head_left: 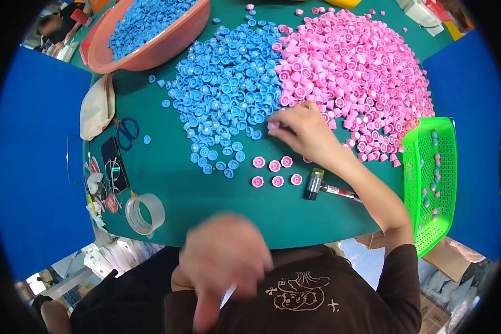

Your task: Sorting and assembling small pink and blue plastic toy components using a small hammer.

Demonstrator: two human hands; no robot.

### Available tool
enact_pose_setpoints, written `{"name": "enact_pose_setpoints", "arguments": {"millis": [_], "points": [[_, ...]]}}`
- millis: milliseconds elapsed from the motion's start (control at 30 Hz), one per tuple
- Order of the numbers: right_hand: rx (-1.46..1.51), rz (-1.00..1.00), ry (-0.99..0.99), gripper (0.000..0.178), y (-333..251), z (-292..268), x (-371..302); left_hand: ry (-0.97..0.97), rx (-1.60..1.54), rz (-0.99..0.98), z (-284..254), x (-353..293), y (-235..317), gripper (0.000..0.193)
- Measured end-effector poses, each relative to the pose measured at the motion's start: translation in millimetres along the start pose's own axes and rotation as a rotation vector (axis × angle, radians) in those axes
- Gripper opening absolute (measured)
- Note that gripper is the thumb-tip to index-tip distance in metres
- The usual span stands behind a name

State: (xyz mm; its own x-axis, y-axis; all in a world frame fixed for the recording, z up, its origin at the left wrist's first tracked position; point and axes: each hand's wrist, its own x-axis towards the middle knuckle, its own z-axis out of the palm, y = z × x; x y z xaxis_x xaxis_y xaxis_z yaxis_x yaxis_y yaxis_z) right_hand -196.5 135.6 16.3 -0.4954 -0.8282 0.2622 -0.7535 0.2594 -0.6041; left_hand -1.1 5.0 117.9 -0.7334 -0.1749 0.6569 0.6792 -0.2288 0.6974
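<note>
My right hand reaches to the near edge of the piles, its thumb and fingertips pinched on a small pink plastic cup. Close by its left lies a heap of small blue plastic caps, some holding shiny clear beads. Beyond it spreads a large heap of pink cups. Several pink cups sit in two short rows on the green table, open side up. My left hand is raised in front of my shirt, smeared by motion; a whitish sliver shows under it, too blurred to name.
A small hammer lies right of the rows. At the right stands a green basket with pink-and-blue pieces inside. On the left are a tape roll, a phone, scissors and a pink basin of blue caps.
</note>
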Motion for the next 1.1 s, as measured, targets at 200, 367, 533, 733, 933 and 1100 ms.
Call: {"name": "enact_pose_setpoints", "arguments": {"millis": [200,367,533,733,933,1100], "points": [[0.059,0.036,0.028,0.017,-12.9,-17.2,-1.8,-0.092,-0.518,0.229,31.6,14.7,9.8,0.033],[-0.193,0.012,-0.188,0.015,-15.7,-16.9,-4.2,-0.119,-0.609,0.263,37.3,15.5,9.9,0.037],[-0.355,-0.058,-0.234,0.015,-15.8,-6.5,-4.1,-0.197,-0.564,0.321,31.2,5.7,11.3,0.037],[-0.207,-0.022,-0.243,0.027,-15.6,5.9,4.3,-0.195,-0.652,0.295,35.3,10.5,14.9,0.037],[0.042,-0.029,-0.077,0.013,-6.3,-13.7,0.5,-0.043,-0.546,0.271,32.5,7.7,19.1,0.035],[0.089,0.205,0.272,0.015,0.0,-83.2,-2.9,0.465,0.476,-0.266,-10.4,4.8,-13.7,0.001]]}}
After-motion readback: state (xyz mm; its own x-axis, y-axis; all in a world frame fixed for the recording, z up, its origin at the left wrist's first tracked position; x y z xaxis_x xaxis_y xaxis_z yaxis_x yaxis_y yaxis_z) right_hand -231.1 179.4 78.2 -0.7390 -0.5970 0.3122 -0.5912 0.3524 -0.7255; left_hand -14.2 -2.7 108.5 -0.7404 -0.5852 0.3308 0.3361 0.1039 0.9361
